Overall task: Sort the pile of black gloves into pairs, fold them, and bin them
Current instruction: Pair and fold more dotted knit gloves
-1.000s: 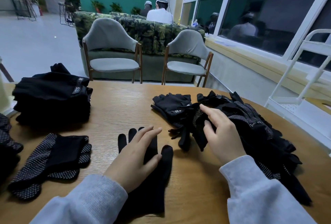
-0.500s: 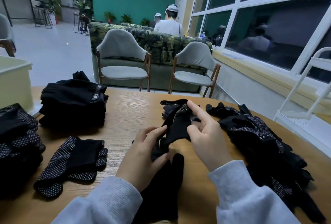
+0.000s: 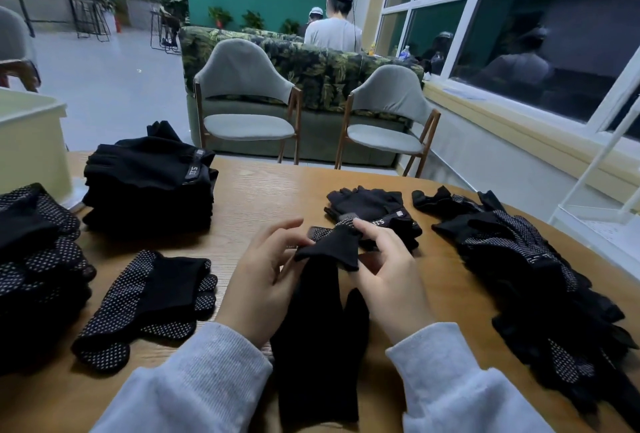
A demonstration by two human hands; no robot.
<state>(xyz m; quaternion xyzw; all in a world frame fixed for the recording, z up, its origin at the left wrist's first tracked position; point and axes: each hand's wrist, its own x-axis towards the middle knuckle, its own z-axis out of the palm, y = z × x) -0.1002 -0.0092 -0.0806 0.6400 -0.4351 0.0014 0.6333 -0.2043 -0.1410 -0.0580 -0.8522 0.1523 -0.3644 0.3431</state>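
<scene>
A wooden bench (image 3: 270, 197) with visible grain fills the near half of the view; beyond its far edge stand two grey padded chairs (image 3: 247, 100) with wooden legs, a leaf-patterned sofa (image 3: 311, 62), a teal wall and, to the right, large dark windows (image 3: 540, 27); two people sit far off with their backs turned. A pale cream bin (image 3: 33, 142) sits at the far left of the bench.

Black gloves lie in several groups: a neat folded stack (image 3: 149, 183) at the far left; a dotted-palm heap (image 3: 38, 252) at the left edge; a folded dotted pair (image 3: 145, 301) near left, lying flat; a small cluster of labelled gloves (image 3: 374, 207) at centre; and a long loose pile (image 3: 533, 277) running down the right side.

At the near centre a plain black glove (image 3: 318, 339) lies flat on the bench, cuff towards the viewer; its far end is lifted and doubled over where the hands meet it.

Both forearms, in pale grey sleeves, come in from the near edge; the left hand (image 3: 266, 280) pinches the raised fold with thumb and fingertips, the other fingers spread loosely; the right hand (image 3: 388, 270) pinches the same fold from the right, fingers curled over the fabric's edge.
</scene>
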